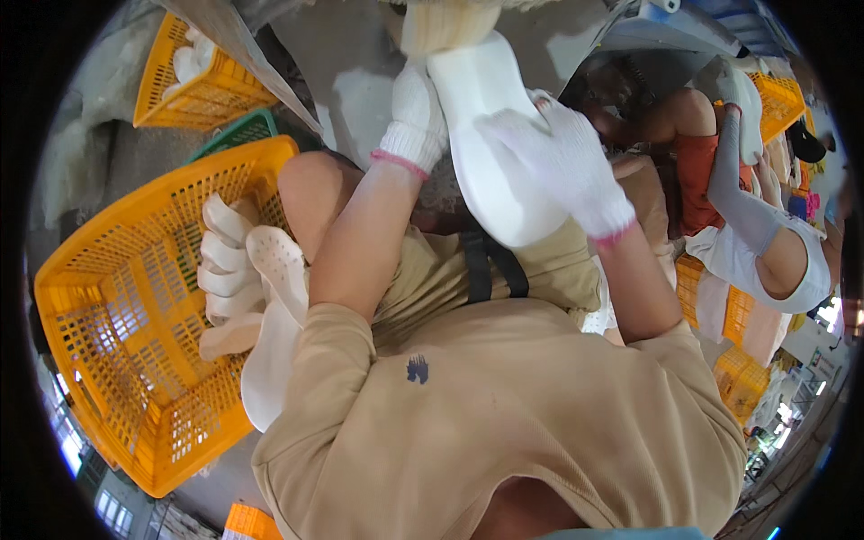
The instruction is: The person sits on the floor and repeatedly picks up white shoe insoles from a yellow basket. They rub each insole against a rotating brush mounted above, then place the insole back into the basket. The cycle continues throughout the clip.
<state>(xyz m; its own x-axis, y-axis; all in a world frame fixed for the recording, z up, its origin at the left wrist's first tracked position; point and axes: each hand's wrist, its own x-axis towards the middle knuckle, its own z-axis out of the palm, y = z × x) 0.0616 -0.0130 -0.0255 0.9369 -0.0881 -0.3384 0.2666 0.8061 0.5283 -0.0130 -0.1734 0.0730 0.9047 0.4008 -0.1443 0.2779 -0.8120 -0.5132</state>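
Note:
A long white shoe sole (pixel 490 148) is held between my two gloved hands, its far end up against a pale, blurred roller (pixel 450 27) at the top. My left hand (pixel 419 108), in a white knit glove with a pink cuff, grips the sole's left edge near the roller; its fingertips are mostly hidden. Across the right side lies my right hand (pixel 567 153), gloved the same way, thumb on the upper face and fingers at the far right edge. The sole's near end hangs over my lap.
To my left stands a large orange crate (pixel 117 315) with several white shoe soles (pixel 279 270) at its inner side. Another orange crate (pixel 207 94) and a green one (pixel 238 132) sit beyond. At right a person (pixel 765 234) holds a white sole (pixel 743 112) near orange crates.

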